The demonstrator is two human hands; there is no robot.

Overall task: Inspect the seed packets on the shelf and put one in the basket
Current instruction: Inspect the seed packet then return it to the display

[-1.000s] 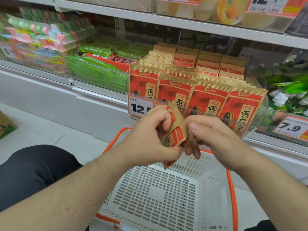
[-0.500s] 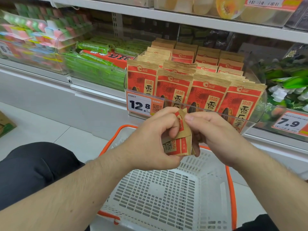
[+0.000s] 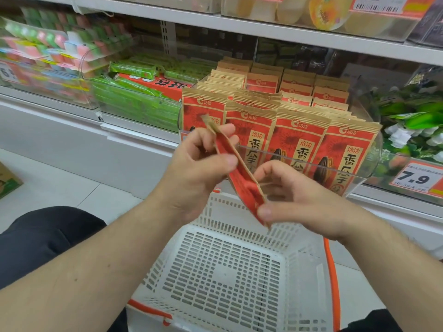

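I hold one red and tan seed packet (image 3: 242, 178) edge-on above the white basket (image 3: 223, 279), tilted from upper left to lower right. My left hand (image 3: 199, 168) pinches its upper end between thumb and fingers. At the packet's lower end my right hand (image 3: 294, 200) pinches it with thumb and fingers. Rows of matching seed packets (image 3: 299, 140) stand upright in a clear bin (image 3: 369, 168) on the shelf just behind my hands. The basket holds nothing.
Green snack packs (image 3: 134, 97) fill a clear bin to the left, with pink and green packs (image 3: 40, 51) farther left. Green and white packs (image 3: 412, 125) lie at the right above a 7.9 price tag (image 3: 417, 179). The basket has orange handles (image 3: 332, 279). A cardboard box (image 3: 7, 180) sits on the floor.
The packet has turned from crumpled and face-on to stretched out edge-on. My left hand rose to its top end and my right hand dropped to its bottom end.
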